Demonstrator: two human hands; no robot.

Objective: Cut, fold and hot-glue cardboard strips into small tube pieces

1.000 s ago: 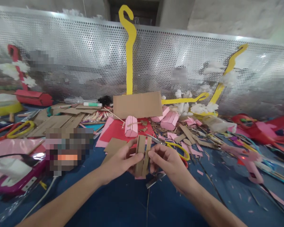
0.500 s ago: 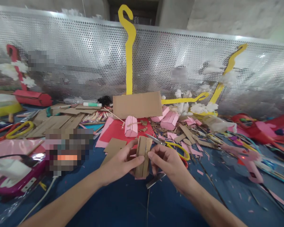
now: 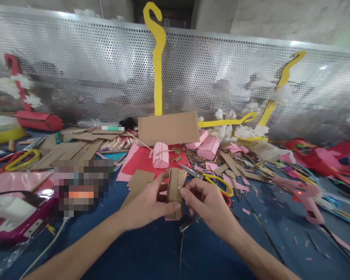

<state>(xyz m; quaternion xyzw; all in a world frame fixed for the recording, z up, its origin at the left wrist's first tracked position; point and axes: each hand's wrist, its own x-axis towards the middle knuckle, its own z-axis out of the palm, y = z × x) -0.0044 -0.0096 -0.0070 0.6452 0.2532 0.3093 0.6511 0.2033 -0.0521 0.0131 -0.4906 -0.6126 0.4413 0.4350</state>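
A small folded brown cardboard piece (image 3: 172, 181), box-like with a seam along its top, is held upright over the blue table. My left hand (image 3: 147, 204) grips it from the left, with the thumb pressed across its near part. Close against its right edge is my right hand (image 3: 205, 198), thumb and forefinger pinched on the cardboard near a small shiny spot. Below my right hand is a flat metal strip (image 3: 188, 223); whether the hand touches it is hidden. Just beyond my right hand lie yellow-handled scissors (image 3: 218, 182), blades pointing toward the cardboard piece.
Ahead are a small pink paper box (image 3: 161, 155), red paper (image 3: 137, 163) and a cardboard panel (image 3: 167, 128) with a tall yellow hook (image 3: 158, 77). A pink glue gun (image 3: 301, 194) lies right, its cord trailing. Cardboard sheets (image 3: 64, 153) and a purple device (image 3: 26, 217) are left.
My left thumb has shifted slightly down and right across the cardboard piece. The piece has turned a little, and the right fingertips stay at its edge. The whole view has moved slightly.
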